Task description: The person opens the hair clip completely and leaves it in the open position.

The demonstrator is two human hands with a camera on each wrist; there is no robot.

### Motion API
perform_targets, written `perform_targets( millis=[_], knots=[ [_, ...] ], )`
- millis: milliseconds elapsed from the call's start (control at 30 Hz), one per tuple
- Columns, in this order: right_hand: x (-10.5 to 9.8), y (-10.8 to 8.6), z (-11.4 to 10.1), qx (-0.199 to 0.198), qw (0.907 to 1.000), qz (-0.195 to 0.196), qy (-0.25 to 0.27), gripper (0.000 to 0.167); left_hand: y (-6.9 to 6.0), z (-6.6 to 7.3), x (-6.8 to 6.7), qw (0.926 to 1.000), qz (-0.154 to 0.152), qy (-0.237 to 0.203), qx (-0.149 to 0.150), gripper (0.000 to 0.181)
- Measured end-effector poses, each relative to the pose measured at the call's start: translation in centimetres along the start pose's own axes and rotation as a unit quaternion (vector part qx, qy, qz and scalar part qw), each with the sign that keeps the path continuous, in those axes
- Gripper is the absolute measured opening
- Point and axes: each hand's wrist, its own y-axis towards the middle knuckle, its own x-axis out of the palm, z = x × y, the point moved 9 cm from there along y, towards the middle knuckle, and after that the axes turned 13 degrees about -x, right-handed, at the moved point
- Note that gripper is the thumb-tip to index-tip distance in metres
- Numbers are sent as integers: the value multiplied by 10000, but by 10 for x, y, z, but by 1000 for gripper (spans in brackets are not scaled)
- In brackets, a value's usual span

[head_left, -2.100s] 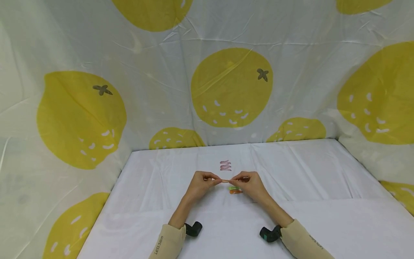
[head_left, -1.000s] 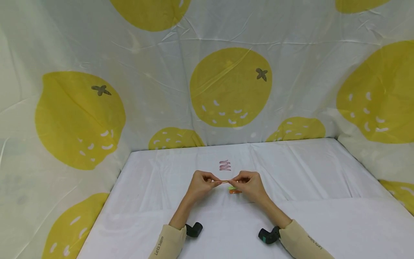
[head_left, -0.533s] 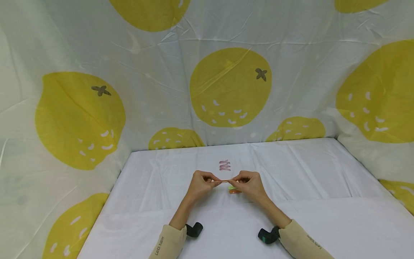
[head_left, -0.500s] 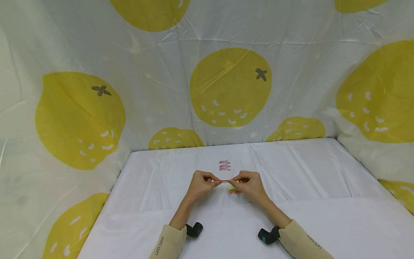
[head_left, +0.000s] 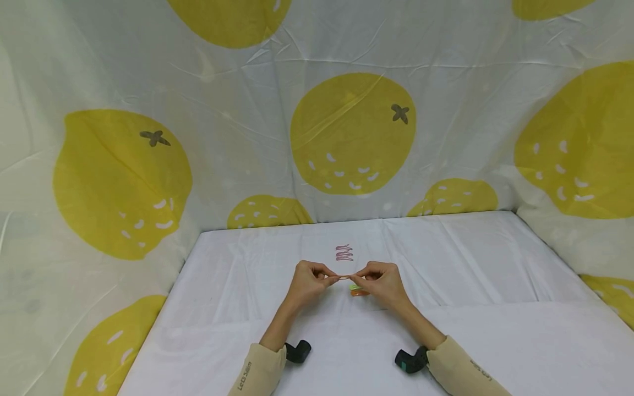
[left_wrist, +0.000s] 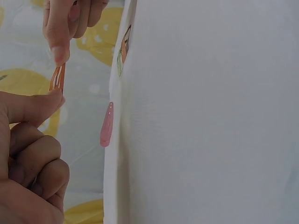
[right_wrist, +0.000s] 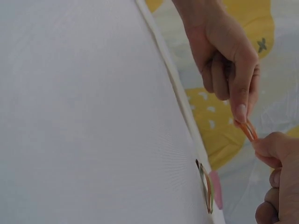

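Observation:
Between the two hands, an orange snap hair clip (head_left: 344,277) is held up by its ends above the table. My left hand (head_left: 307,283) pinches one end between thumb and forefinger. The other end is pinched by my right hand (head_left: 382,283) in the same way. Slits along the clip show in the left wrist view, though the fingertips cover both its ends. Just below the right fingertips lie a green hair clip (head_left: 354,287) and another orange clip (head_left: 360,293), partly hidden by that hand. Pink hair clips (head_left: 344,259) lie in a column beyond the hands.
A white cloth (head_left: 238,297) with creases covers the table. Behind it and at both sides hang white sheets (head_left: 238,137) printed with yellow lemons. Black wrist cameras (head_left: 298,351) stick out inward from the beige sleeves (head_left: 260,367).
Both hands stay nearly still, with the orange hair clip pinched between them throughout. The clips on the table have not moved.

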Motion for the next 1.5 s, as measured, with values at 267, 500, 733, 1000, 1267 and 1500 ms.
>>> perform_targets(
  millis=[267,500,733,1000,1267,1500],
  knots=[
    [2,-1,0,59,9998,96,-137,9,0,0,0,9999,110,-21,20,5],
    [2,-1,2,33,9999,52,-147,9,1,-1,-1,10000,36,-30,44,5],
    [2,-3,5,234,9997,72,-38,5,1,2,-2,9999,19,-64,109,4],
    [4,-3,8,514,9986,20,149,11,1,3,-3,9998,33,-74,159,4],
    [6,-3,11,707,9974,-82,-62,8,2,2,-4,9997,-14,-14,236,4],
    [8,-5,16,913,9956,-174,-70,10,2,-1,-5,9999,-9,-20,170,4]
  ],
)
